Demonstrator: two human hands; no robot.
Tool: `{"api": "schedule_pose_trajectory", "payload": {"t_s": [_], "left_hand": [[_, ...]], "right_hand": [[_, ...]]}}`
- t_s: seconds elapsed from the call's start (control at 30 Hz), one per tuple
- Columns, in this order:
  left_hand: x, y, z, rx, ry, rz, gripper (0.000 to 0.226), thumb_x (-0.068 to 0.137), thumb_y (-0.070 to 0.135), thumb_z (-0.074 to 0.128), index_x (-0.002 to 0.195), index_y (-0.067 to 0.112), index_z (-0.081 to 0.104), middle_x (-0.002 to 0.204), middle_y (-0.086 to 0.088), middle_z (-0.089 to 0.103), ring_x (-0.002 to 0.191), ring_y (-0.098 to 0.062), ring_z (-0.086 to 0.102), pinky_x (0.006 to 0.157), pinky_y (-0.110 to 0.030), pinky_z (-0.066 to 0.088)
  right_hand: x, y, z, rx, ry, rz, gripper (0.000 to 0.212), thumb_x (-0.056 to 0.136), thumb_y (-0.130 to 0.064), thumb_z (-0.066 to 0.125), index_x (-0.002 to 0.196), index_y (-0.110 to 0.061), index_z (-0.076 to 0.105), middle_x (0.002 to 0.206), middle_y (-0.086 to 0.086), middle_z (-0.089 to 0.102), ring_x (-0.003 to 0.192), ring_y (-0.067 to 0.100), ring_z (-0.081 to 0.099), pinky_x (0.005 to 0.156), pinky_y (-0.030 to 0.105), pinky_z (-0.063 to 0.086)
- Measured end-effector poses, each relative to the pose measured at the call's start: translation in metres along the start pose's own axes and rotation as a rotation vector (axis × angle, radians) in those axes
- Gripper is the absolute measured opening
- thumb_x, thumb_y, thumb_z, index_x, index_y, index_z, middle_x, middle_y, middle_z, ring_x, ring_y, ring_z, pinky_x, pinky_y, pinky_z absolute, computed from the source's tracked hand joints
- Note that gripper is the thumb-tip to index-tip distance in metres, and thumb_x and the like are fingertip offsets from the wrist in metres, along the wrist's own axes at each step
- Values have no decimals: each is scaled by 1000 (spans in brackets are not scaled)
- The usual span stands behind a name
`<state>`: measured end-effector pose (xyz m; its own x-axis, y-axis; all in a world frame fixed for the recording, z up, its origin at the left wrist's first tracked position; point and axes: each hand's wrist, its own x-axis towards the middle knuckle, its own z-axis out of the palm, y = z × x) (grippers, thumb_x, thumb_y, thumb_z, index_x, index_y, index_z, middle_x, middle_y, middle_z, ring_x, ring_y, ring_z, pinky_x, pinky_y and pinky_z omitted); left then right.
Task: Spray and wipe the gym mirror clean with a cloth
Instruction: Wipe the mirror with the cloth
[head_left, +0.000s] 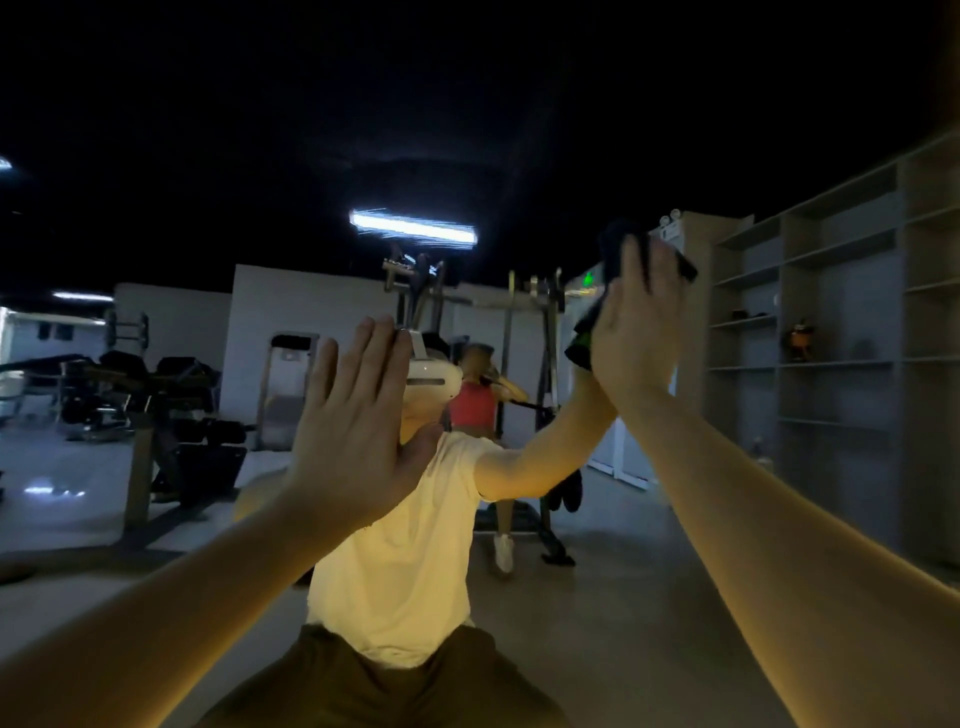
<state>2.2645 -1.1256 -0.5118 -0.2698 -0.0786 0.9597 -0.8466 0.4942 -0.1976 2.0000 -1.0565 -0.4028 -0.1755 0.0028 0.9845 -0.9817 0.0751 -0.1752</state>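
Note:
The gym mirror (218, 322) fills the whole view in front of me and reflects the dim room and a person in a pale shirt with a headset. My left hand (358, 410) lies flat against the glass with straight fingers and holds nothing. My right hand (636, 332), raised higher to the right, presses a dark cloth (618, 249) against the mirror with flat, straight fingers. The cloth shows above and to the left of the fingers. No spray bottle is in view.
The reflection shows weight benches and racks (156, 395) at left, a cable machine (467, 301) in the middle with a person in a red top exercising, and grey wall shelves (831, 312) at right. A ceiling light (413, 228) glares in the glass.

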Motion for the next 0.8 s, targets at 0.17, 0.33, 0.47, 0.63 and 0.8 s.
{"api": "schedule_pose_trajectory", "payload": {"t_s": [0.17, 0.33, 0.47, 0.63, 0.8], "left_hand": [[-8, 4, 4, -2, -6, -14, 89, 101, 58, 42, 164, -2, 18, 173, -21, 11, 162, -33, 7, 127, -62, 17], [-50, 17, 5, -22, 28, 2, 81, 102, 39, 52, 161, -7, 22, 171, -25, 15, 161, -35, 11, 127, -61, 18], [-67, 24, 8, -4, -28, -4, 82, 102, 42, 49, 163, -3, 18, 172, -22, 13, 162, -32, 9, 130, -55, 12], [-67, 42, 18, -13, -40, -65, 92, 101, 57, 46, 164, -2, 15, 172, -20, 8, 162, -33, 4, 130, -55, 8], [-67, 45, 21, -2, -54, -80, 99, 99, 63, 45, 164, -3, 12, 173, -21, 4, 162, -33, 1, 130, -55, 6]], "right_hand": [[-52, -30, 4, 23, 58, 189, 59, 101, -24, 30, 160, -14, 32, 168, 15, 24, 156, 35, 20, 122, 57, 28], [-115, -96, 18, -41, -151, -466, 73, 95, -22, 56, 162, -16, 27, 171, 14, 16, 159, 29, 8, 129, 49, 0], [-117, -60, 17, -51, -215, -757, 65, 99, -21, 57, 160, -15, 34, 170, 14, 23, 159, 29, 14, 130, 46, 1], [-91, 21, 0, -49, -140, -414, 63, 97, -14, 50, 159, -13, 35, 168, 15, 25, 158, 32, 15, 129, 54, 13], [-95, 77, -3, -46, -7, 59, 51, 109, -20, 30, 159, -11, 35, 168, 15, 27, 156, 32, 21, 125, 55, 22]]}}
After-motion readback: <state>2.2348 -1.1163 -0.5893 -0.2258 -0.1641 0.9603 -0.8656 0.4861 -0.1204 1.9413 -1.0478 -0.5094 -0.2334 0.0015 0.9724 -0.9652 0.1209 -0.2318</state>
